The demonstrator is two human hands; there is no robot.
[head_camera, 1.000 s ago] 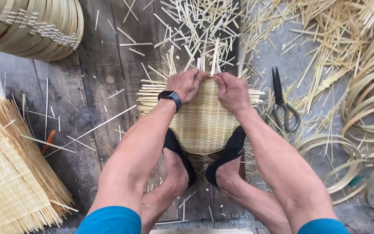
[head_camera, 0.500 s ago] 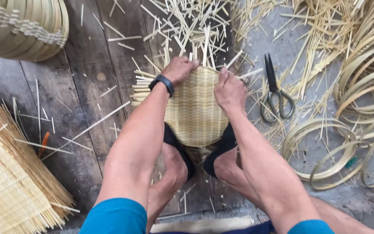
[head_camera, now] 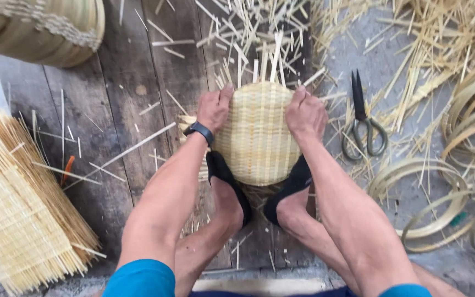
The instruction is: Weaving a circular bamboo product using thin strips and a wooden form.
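A pale woven bamboo basket (head_camera: 257, 137) stands bottom-up on dark wooden boards, with loose strip ends sticking out at its far side. My left hand (head_camera: 214, 107) grips its left flank; a black watch is on that wrist. My right hand (head_camera: 304, 114) presses on the right flank. Both my feet, in black slippers (head_camera: 227, 179), clamp the near edge of the basket from either side.
Black-handled scissors (head_camera: 363, 121) lie to the right on grey ground. Coiled bamboo hoops (head_camera: 449, 203) and loose strips fill the right side. A flat woven mat (head_camera: 15, 203) lies at the left, stacked baskets (head_camera: 45, 27) at the top left. Cut bamboo scraps litter the boards.
The basket has been turned from lying flat to standing domed between my hands. Both hands slid from its far edge down onto its sides.
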